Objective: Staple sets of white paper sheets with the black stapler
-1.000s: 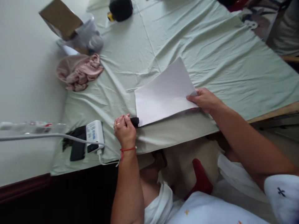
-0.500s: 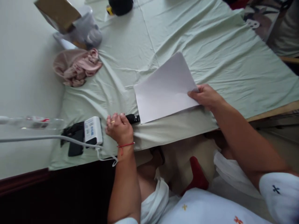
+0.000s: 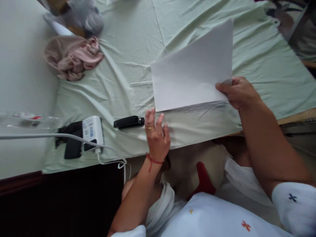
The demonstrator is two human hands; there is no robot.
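Several sheets or one sheet of white paper [image 3: 190, 72], I cannot tell which, are pinched at the right edge by my right hand [image 3: 240, 90], thumb on top. The paper is tilted, with its far right corner raised off the cloth. My left hand [image 3: 158, 133] is empty, its fingers apart, just below the paper's near left corner. To the left of that hand a black stapler [image 3: 128, 122] lies on the green cloth [image 3: 125, 95], its metal end pointing right.
At the left lie a white power bank or box [image 3: 92, 130] with a cable, a black phone-like object [image 3: 73, 144] and a clear bottle [image 3: 32, 121]. A crumpled pink cloth [image 3: 76, 59] and a grey plastic bag [image 3: 86, 19] are farther back. The table's front edge runs below my hands.
My left hand has let go of the stapler and moved right toward the paper. My right hand has carried the paper right and away from me, lifting its far corner.
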